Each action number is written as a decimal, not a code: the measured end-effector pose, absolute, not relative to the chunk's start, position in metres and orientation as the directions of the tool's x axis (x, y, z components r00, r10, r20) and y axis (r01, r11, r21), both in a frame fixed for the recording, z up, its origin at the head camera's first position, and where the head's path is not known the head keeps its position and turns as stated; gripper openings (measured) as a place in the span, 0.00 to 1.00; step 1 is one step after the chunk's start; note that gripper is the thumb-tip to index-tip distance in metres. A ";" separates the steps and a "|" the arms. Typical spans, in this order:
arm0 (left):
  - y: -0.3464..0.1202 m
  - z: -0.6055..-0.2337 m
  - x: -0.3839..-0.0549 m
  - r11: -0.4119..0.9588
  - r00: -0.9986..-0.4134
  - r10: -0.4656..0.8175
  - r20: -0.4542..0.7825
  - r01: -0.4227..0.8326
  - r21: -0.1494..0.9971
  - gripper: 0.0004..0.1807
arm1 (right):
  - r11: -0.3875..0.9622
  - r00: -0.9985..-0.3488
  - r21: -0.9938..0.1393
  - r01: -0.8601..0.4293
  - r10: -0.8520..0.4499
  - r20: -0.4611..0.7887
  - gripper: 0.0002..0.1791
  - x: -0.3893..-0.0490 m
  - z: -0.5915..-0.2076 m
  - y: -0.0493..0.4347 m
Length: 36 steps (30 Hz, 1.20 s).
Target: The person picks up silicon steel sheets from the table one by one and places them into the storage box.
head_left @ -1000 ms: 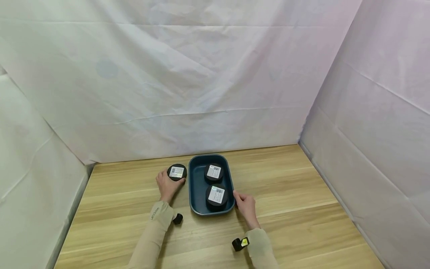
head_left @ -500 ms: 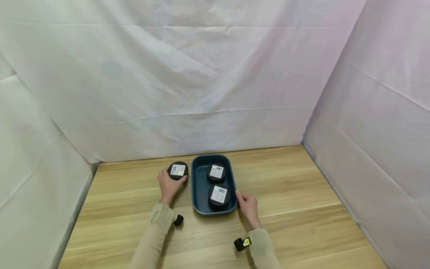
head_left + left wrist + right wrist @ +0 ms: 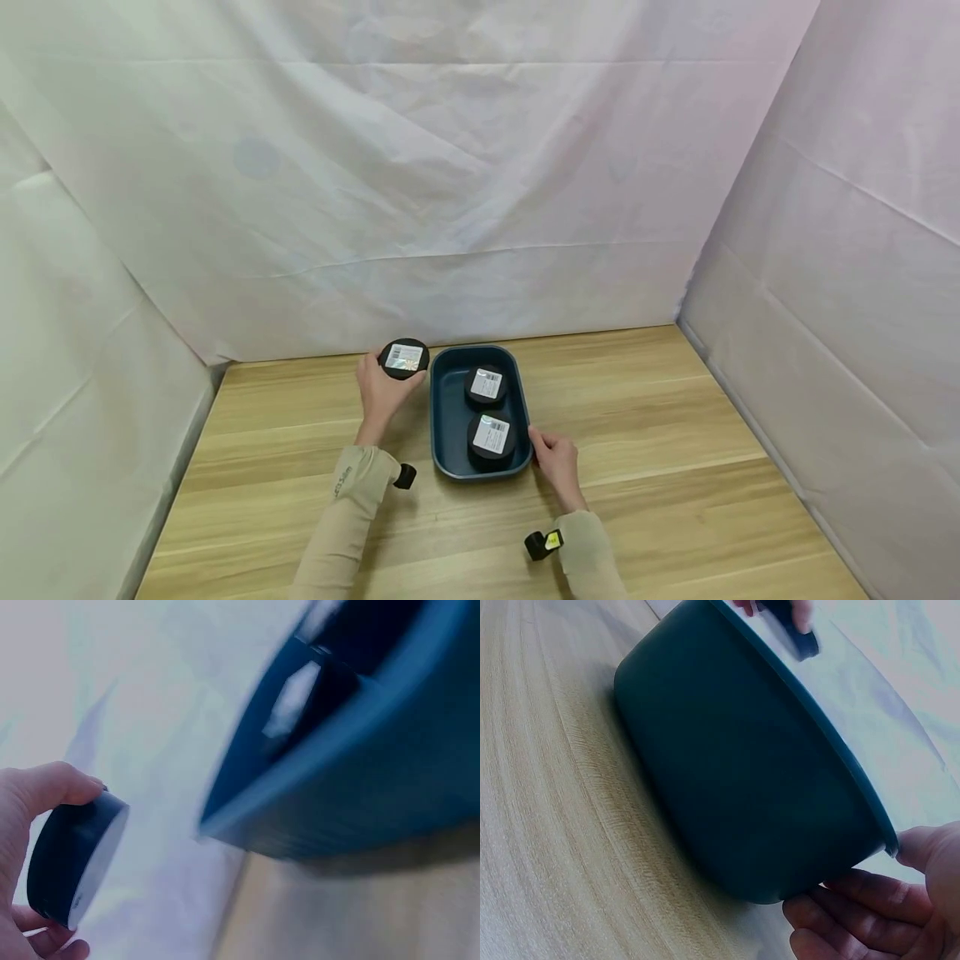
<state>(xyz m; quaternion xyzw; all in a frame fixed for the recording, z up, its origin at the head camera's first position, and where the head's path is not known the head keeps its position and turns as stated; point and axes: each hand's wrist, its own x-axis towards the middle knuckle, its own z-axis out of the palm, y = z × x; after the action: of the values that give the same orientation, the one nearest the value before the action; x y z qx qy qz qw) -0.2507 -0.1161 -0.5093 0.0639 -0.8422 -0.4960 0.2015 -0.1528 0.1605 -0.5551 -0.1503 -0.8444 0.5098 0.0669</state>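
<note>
My left hand (image 3: 382,392) grips a round black container (image 3: 404,359) by its sides, a white barcode label facing up. In the left wrist view the container (image 3: 75,855) sits between thumb and fingers, apart from the tray. A dark blue rectangular tray (image 3: 444,462) with raised walls stands on the table to the right of that hand. Two similar labelled black containers lie inside it, a rear one (image 3: 486,385) and a front one (image 3: 491,436). My right hand (image 3: 557,467) holds the tray's right side near the front corner. In the right wrist view its thumb (image 3: 919,844) meets the rim, with fingers against the outer wall.
The tray stands on a light wood-grain table (image 3: 660,467). White cloth (image 3: 450,183) hangs along the table's back edge, and more cloth (image 3: 847,333) closes off the right and left sides. A black wrist camera (image 3: 543,544) sits at the right cuff.
My left hand has raised the round black container off the table and moved it back and slightly right. The right hand keeps its hold on the tray. The view has shifted slightly.
</note>
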 end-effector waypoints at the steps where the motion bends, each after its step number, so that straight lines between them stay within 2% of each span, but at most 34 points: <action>1: -0.115 -0.504 -0.251 0.495 -0.911 -0.303 0.281 0.101 0.863 0.43 | 0.436 -0.946 -0.880 0.186 0.322 -0.040 0.19 -0.153 -0.556 0.161; 10: -0.107 -0.464 -0.246 0.503 -0.917 -0.283 0.281 0.108 0.858 0.45 | 0.428 -0.944 -0.884 0.190 0.327 -0.044 0.20 -0.154 -0.557 0.160; 16: -0.104 -0.450 -0.245 0.499 -0.922 -0.260 0.286 0.125 0.857 0.45 | 0.419 -0.941 -0.884 0.209 0.332 -0.066 0.19 -0.153 -0.555 0.160; 36: -0.083 -0.453 -0.249 0.471 -0.918 -0.249 0.309 0.164 0.867 0.42 | 0.405 -0.937 -0.888 0.218 0.341 -0.075 0.19 -0.151 -0.554 0.157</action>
<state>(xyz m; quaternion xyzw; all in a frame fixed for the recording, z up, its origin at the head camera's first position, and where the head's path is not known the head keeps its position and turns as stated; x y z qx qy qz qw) -0.2495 -0.0831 -0.4527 0.0253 -0.8338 -0.5136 0.2011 -0.1512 0.1572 -0.5543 -0.1672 -0.8359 0.5194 0.0591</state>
